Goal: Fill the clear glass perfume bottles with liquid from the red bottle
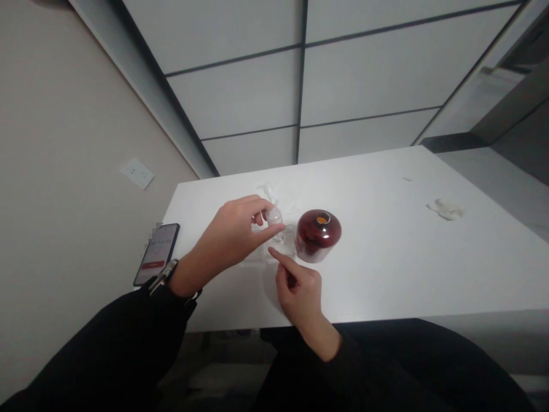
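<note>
My left hand (pixel 240 226) pinches a small translucent bottle top with a pointed nozzle (pixel 275 215) between thumb and fingers. It is held upright over a clear, square-based container (pixel 285 243) on the white table. Whether the top and container are joined, I cannot tell. My right hand (pixel 299 286) is just in front of the container, index finger stretched toward its base and the other fingers curled; nothing shows in it. Close by on the right stands a dark red, glossy round bottle (pixel 318 237) with an orange-looking open mouth. Behind my left hand lies a whitish pump-like piece (pixel 266 189), partly blurred.
A phone (pixel 158 254) with its screen lit lies at the left edge of the white table (pixel 377 252). Crumpled tissue (pixel 446 209) and a small scrap (pixel 407 179) are on the right. Wall with a socket (pixel 137 173) at left; panelled doors (pixel 253 94) behind.
</note>
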A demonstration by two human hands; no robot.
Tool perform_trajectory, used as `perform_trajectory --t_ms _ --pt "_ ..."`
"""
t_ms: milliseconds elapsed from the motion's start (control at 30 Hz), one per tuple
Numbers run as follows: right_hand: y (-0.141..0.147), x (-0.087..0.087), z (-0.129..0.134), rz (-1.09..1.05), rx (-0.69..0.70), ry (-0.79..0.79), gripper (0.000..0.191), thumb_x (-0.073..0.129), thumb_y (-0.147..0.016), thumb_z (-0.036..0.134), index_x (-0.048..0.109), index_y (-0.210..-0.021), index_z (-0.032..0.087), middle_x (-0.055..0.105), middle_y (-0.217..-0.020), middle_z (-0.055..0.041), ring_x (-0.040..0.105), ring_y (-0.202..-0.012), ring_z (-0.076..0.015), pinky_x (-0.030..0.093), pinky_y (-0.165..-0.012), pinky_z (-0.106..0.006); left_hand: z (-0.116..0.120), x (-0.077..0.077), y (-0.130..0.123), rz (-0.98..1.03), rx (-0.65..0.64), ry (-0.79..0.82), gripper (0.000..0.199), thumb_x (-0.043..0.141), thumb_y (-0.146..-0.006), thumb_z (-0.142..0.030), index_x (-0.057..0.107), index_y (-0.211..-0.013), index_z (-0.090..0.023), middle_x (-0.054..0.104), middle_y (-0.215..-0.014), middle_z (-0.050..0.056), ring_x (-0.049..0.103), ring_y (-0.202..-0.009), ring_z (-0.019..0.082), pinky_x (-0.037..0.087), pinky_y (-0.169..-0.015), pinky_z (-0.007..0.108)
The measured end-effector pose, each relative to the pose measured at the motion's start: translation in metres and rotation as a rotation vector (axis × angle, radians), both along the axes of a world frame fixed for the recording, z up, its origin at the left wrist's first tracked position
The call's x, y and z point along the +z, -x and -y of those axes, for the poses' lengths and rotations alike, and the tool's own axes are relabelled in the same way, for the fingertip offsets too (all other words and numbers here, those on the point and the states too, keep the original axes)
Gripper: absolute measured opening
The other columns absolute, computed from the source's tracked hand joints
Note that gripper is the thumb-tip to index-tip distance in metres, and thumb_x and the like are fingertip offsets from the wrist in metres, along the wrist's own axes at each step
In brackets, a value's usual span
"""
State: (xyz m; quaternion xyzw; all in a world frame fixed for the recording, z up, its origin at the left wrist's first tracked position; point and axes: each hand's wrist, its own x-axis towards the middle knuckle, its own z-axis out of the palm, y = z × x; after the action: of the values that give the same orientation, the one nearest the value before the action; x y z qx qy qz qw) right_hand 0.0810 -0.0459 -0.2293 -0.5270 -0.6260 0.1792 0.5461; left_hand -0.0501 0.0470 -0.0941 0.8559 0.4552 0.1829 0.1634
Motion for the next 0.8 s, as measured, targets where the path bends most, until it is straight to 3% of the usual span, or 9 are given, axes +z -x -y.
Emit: perform_trajectory --t_ms 200,367,467,600,700,800 --pt "0.000 0.001 0.000 -0.005 0.007 -0.025 0.041 0.048 -0.092 0.013 0.082 -0.115 0.014 0.057 -0.051 0.0043 0.046 -0.041 -0.0088 0.038 -0.048 -0.022 -0.009 0.010 0.001 0.100 0.048 0.117 0.029 0.072 -0.087 -0.047 0.074 -0.090 -0.018 0.074 -0.094 0.005 0.065 -0.080 0.018 0.054 -0.077 0.032" --pt "0.000 0.000 -0.001 0.005 0.006 -0.041 0.042 0.048 -0.091 0.011 0.082 -0.115 0.013 0.055 -0.049 0.0049 0.044 -0.039 -0.0090 0.036 -0.046 -0.023 -0.058 0.016 -0.003 0.053 0.106 0.183 0.037 0.069 -0.088 -0.053 0.076 -0.082 -0.017 0.075 -0.083 0.005 0.065 -0.078 0.020 0.046 -0.072 0.031" --pt "0.000 0.001 -0.001 -0.022 0.020 -0.042 0.041 0.048 -0.091 0.011 0.082 -0.114 0.012 0.055 -0.049 0.0050 0.043 -0.040 -0.0087 0.036 -0.046 -0.022 -0.105 0.003 -0.016 -0.035 0.137 0.272 0.041 0.068 -0.089 -0.054 0.076 -0.080 -0.015 0.074 -0.076 0.007 0.065 -0.071 0.020 0.043 -0.068 0.032" --pt "0.000 0.002 -0.002 -0.055 0.029 -0.046 0.040 0.048 -0.091 0.009 0.081 -0.113 0.009 0.053 -0.049 0.0054 0.042 -0.039 -0.0084 0.035 -0.045 -0.022 -0.160 -0.029 -0.040 -0.242 0.182 0.358 0.048 0.063 -0.092 -0.056 0.072 -0.069 -0.015 0.073 -0.076 0.011 0.065 -0.071 0.021 0.047 -0.071 0.033" --pt "0.000 0.002 -0.002 -0.067 0.036 -0.046 0.040 0.048 -0.091 0.009 0.081 -0.114 0.010 0.053 -0.049 0.0055 0.043 -0.039 -0.0086 0.034 -0.044 -0.023 -0.186 -0.048 -0.052 -0.383 0.169 0.425 0.049 0.062 -0.090 -0.058 0.074 -0.069 -0.015 0.076 -0.087 0.013 0.066 -0.079 0.022 0.049 -0.075 0.032" --pt "-0.001 0.001 -0.003 -0.070 0.044 -0.037 0.040 0.048 -0.091 0.009 0.081 -0.114 0.010 0.056 -0.050 0.0041 0.044 -0.039 -0.0093 0.034 -0.044 -0.024 -0.199 -0.056 -0.055 -0.439 0.136 0.446 0.047 0.067 -0.085 -0.059 0.081 -0.084 -0.015 0.079 -0.103 0.014 0.068 -0.094 0.026 0.050 -0.085 0.035"
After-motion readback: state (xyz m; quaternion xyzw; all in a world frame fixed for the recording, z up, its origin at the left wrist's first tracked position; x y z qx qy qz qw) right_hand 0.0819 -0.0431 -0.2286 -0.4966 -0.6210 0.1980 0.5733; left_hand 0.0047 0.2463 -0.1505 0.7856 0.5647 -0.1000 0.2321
